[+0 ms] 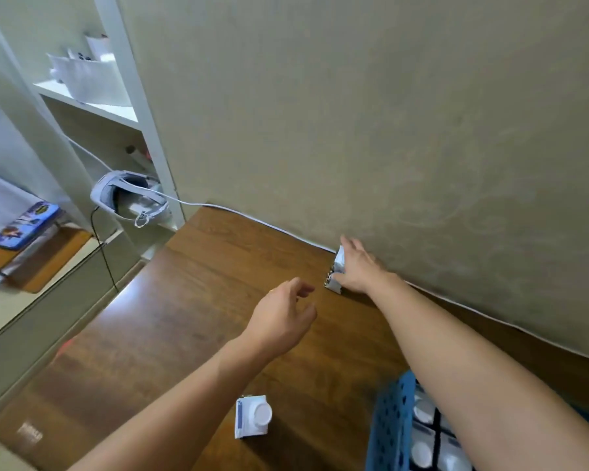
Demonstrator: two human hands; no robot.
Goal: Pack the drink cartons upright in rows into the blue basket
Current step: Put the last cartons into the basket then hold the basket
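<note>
My right hand (357,268) reaches to the far edge of the wooden table and grips a white drink carton (335,270) standing by the wall. My left hand (283,317) hovers open over the table, a short way to the left of that carton, holding nothing. Another white carton with a round cap (252,416) stands upright near the table's front. The blue basket (393,426) sits at the lower right, partly under my right forearm, with several white-capped cartons (422,453) packed upright inside.
A white cable (252,217) runs along the wall at the table's back edge. Left of the table stands a white shelf unit with a headset (126,198) on it. The beige wall rises right behind the table.
</note>
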